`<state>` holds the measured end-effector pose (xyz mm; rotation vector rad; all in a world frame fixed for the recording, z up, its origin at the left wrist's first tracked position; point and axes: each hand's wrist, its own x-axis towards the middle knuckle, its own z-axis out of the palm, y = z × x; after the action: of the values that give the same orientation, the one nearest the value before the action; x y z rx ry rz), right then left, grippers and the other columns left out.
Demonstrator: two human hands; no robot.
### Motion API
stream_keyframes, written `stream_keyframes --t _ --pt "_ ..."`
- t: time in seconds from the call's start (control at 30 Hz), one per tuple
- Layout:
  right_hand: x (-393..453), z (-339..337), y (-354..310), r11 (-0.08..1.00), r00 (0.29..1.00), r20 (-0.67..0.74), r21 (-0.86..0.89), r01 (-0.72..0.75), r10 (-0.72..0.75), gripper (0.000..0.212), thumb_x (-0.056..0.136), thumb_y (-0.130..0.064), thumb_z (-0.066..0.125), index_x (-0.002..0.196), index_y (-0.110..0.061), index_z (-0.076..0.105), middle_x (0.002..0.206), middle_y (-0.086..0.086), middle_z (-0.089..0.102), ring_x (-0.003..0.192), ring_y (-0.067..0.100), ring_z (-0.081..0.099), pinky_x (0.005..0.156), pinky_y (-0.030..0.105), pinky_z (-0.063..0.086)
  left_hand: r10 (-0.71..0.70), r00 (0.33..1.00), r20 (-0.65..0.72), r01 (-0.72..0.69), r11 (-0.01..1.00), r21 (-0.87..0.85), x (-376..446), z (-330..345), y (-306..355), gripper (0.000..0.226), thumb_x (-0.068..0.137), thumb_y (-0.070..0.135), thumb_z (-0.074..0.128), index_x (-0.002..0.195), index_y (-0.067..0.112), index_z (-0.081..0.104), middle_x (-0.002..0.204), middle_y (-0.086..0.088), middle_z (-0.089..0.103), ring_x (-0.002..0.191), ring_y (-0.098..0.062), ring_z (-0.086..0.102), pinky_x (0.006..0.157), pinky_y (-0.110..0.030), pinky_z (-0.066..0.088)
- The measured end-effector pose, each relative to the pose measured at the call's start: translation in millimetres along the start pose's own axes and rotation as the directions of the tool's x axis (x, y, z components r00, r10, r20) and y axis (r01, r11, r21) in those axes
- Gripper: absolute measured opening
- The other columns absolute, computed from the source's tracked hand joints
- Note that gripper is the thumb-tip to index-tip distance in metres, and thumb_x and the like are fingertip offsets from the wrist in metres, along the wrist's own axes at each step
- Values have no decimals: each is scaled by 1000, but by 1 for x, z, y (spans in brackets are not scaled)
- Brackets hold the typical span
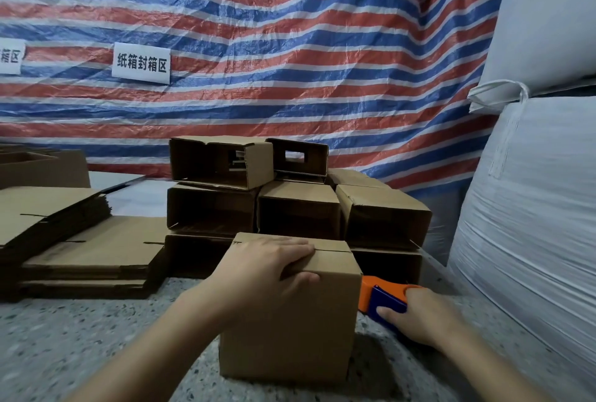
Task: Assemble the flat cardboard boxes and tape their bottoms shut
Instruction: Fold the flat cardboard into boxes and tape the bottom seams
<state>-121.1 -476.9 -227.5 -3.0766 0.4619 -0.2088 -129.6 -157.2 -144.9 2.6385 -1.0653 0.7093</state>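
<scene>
Left hand (271,264) presses flat on upright cardboard box (290,321), thumb over front edge. Right hand (422,317) grips orange-blue tape dispenser (382,300) just beside box. Flat cardboard stack (74,240) left.

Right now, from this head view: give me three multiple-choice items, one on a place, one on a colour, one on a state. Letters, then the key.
1. Where is the stack of flat cardboard?
A. left of the box being held
B. on top of the white sacks
C. under the tape dispenser

2. What colours is the tape dispenser?
A. green and yellow
B. orange and blue
C. all black

3. What is the left hand doing?
A. hanging idle
B. gripping the tape dispenser
C. pressing on the top of the box

Key: 1 A, the flat stack lies left of the box. 2 B, orange frame, blue body. 3 C, palm on the top, thumb over the front edge; the right hand holds the tape dispenser.
</scene>
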Motion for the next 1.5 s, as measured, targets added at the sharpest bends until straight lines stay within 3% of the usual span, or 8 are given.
stream_keyframes --t 0.2,0.4,0.6,0.9,1.07,1.2,1.37,1.5 --pt "-1 -27 -6 979 998 28 199 44 -50 44 89 -68 56 82 -25 63 73 -5 69 65 8 66 54 21 46 -10 1000 0 10 1000 12 0 3 0 61 91 71 36 146 45 36 149 27 39 136 3 36 93 -18 32" --pt "-20 -154 -35 707 986 -128 688 163 -102 74 58 -81 60 82 -13 73 63 -4 73 54 9 69 56 25 47 -6 1000 26 7 1000 -17 1 2 -4 65 88 75 34 145 44 38 148 26 42 133 3 39 85 -12 32" --pt "-22 -213 -77 498 928 75 858 127 -366 83 54 -78 68 108 -16 66 80 5 76 62 16 71 55 29 55 -117 987 108 138 968 -209 1 -7 0 52 93 70 29 137 48 46 135 25 54 121 6 47 80 -11 31" --pt "-5 -212 -100 599 878 222 796 88 -423 82 53 -71 74 110 -13 67 91 9 78 69 19 72 63 30 57 -574 764 294 352 -11 -936 19 -40 -4 68 105 49 24 88 2 70 97 -18 75 103 -27 69 98 -34 48" --pt "-3 -213 -102 612 863 250 786 83 -439 83 52 -69 76 111 -11 68 89 10 76 66 18 69 58 29 56 -554 733 394 432 -68 -899 27 -56 -4 55 102 47 37 82 5 68 103 -17 74 94 -25 68 103 -38 36" --pt "-2 -212 -104 628 863 249 773 97 -440 86 50 -71 75 113 -13 67 89 9 77 65 17 71 56 27 56 -567 728 384 407 -93 -909 31 -57 4 38 101 29 47 117 -1 65 114 -17 71 91 -19 67 56 -18 54" --pt "0 -216 -106 665 862 270 740 99 -429 89 49 -72 74 113 -12 66 86 7 76 64 16 70 56 27 56 -623 704 341 385 -68 -920 29 -47 3 21 99 15 51 109 6 66 98 -6 76 94 -15 68 96 -38 47" --pt "4 -227 -107 761 860 318 639 116 -398 89 54 -74 73 119 -14 64 97 10 77 75 19 71 66 30 56 -739 585 333 319 -168 -933 27 -40 -9 19 96 7 45 89 7 63 83 -6 73 88 -17 69 80 -35 47"
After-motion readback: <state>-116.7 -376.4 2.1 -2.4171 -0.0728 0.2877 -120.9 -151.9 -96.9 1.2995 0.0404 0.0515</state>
